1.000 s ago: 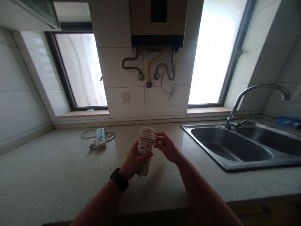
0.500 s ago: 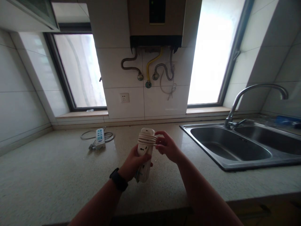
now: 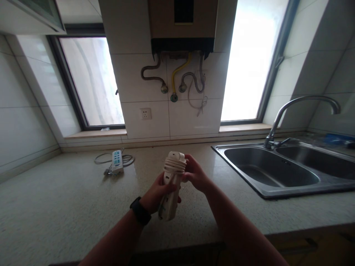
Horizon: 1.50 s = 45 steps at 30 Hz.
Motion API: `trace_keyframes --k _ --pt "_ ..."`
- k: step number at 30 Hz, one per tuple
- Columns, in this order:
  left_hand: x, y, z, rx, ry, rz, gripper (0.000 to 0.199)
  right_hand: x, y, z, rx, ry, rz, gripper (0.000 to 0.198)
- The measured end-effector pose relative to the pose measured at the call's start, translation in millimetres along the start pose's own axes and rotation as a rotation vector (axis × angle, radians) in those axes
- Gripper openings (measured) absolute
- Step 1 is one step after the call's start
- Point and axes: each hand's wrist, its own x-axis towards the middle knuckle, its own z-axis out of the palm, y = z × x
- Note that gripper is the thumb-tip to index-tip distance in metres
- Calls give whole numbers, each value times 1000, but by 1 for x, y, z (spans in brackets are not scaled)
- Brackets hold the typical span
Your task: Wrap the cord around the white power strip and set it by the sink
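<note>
A white power strip (image 3: 169,207) is tilted upright above the counter, gripped around its middle by my left hand (image 3: 161,190), thumb across its front. Several turns of its white cord (image 3: 175,165) are wound about the upper part of the strip. My right hand (image 3: 194,173) is closed at the right side of these turns, with the fingertips partly hidden behind the strip; it appears to pinch the cord there. A dark watch (image 3: 140,211) is on my left wrist.
A second power strip (image 3: 117,161) with blue-marked sockets lies at the left on the speckled counter (image 3: 69,199), its grey cord looped beside it. To the right is a double steel sink (image 3: 266,192) with a tall faucet (image 3: 274,125). A water heater (image 3: 183,29) hangs on the wall.
The wound strip has turned slightly and its lower end has come a little nearer. My right hand has moved in close against the cord turns, its fingers going behind the strip.
</note>
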Motion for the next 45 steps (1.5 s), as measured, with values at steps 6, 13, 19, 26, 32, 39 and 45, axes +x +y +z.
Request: trace_keyframes --k 6,13,19,26,32,39,45 --pt "0 -1 -1 -28 -37 1 51 -1 6 -2 -27 -1 -2 68" --pt "1 -1 -1 -17 -17 -8 56 0 8 -1 6 -52 -3 70" --pt "1 7 5 58 98 73 51 -2 15 -5 -93 -25 100 52" --pt "6 5 -1 183 195 133 47 -1 16 -10 -365 106 266 38" --pt "13 1 -6 339 247 181 47 -2 14 -20 -494 146 264 46" --pt "19 -4 -24 846 356 376 52 -7 -5 -14 -495 97 265 46" --pt "14 3 -23 1140 351 339 56 -7 -60 3 -782 55 69 41"
